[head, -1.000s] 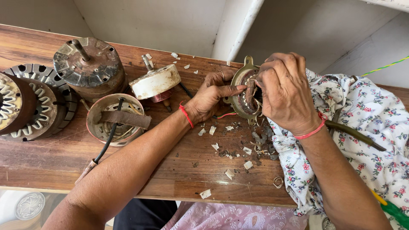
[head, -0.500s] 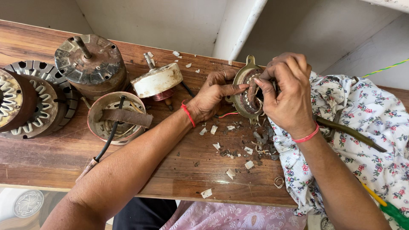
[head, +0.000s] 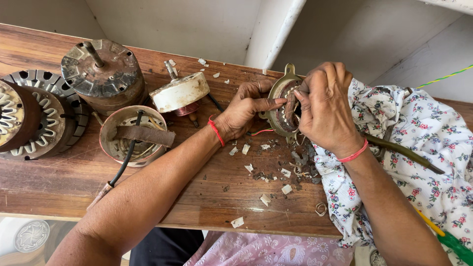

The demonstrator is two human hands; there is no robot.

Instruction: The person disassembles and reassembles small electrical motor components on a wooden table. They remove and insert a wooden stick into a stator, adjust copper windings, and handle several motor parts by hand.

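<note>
On the wooden workbench (head: 59,192), right of centre: one round motor part (head: 282,106) with a greenish metal rim and copper windings inside, propped on edge at the border of a flowered cloth (head: 419,148).

Left hand (head: 244,111): closed around the near side of the motor part, forefinger stretched across its open face, a ring on one finger, a red thread at the wrist.

Right hand (head: 325,108): curled over the far side of the same part, fingertips bunched together and pressed into the windings; whether they pinch a wire cannot be told. A red band sits at this wrist.

Red and green wires (head: 260,131): trailing from the part's lower edge onto the wood.

Scraps (head: 276,172): pale paper chips and dark crumbs scattered on the wood just below the hands.

Left half of the bench, well apart from the hands:
- rusty motor housing (head: 106,74) with an upright shaft, at the back;
- white disc-shaped motor piece (head: 180,92), tilted, just right of the housing;
- open round casing (head: 129,135) with a brown strap across it and a black cable (head: 123,165) running out toward the front edge;
- slotted stator rings (head: 34,116) stacked at the left edge.

On the cloth: a dark curved handle (head: 404,152) beside the right forearm; a green and yellow tool (head: 448,236) at the lower right corner.
</note>
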